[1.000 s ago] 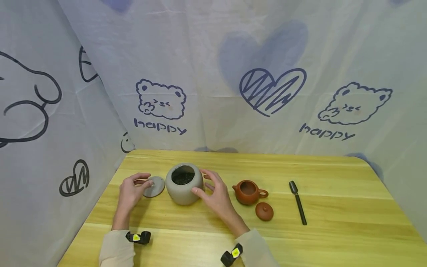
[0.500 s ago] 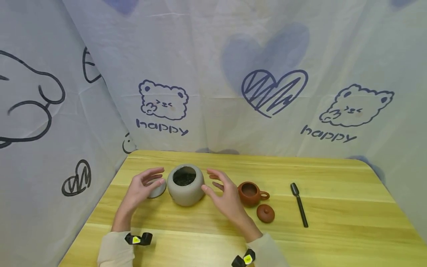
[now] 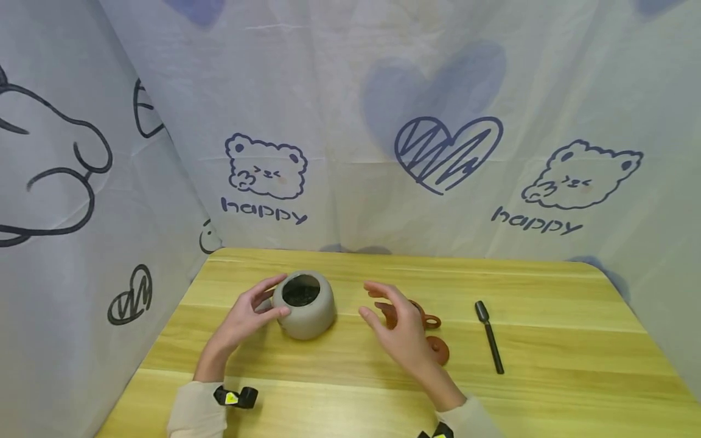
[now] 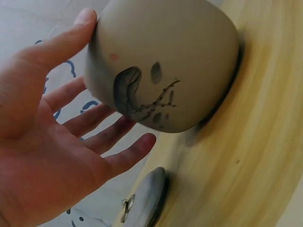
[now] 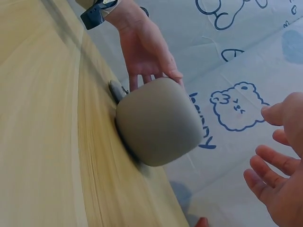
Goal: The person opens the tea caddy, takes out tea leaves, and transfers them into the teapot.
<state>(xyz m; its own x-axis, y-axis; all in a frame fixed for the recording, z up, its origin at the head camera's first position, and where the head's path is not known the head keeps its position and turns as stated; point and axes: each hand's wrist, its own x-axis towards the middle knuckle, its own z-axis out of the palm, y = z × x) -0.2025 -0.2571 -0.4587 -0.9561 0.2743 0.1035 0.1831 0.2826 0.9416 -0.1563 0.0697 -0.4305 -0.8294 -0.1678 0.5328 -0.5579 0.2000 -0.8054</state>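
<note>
A round grey jar (image 3: 313, 321) with dark contents stands upright on the table. My left hand (image 3: 243, 322) is at its left side, thumb in front and fingers spread behind; the thumb tip is at the jar's upper edge in the left wrist view. Whether it presses on the jar I cannot tell. The jar's grey lid (image 4: 147, 198) lies beside it, mostly hidden by that hand in the head view. My right hand (image 3: 405, 337), fingers loosely bent and holding nothing, hovers right of the jar. It partly covers a reddish-brown teapot (image 3: 432, 321) and the teapot's lid (image 3: 440, 350).
A dark, long-handled tea scoop (image 3: 490, 340) lies on the right part of the wooden table (image 3: 575, 340). White printed cloth (image 3: 350, 109) hangs behind the table and along its left side.
My right hand has let go of the jar and moved right, in front of the teapot. My left hand has moved right from the grey lid to the jar's left side.
</note>
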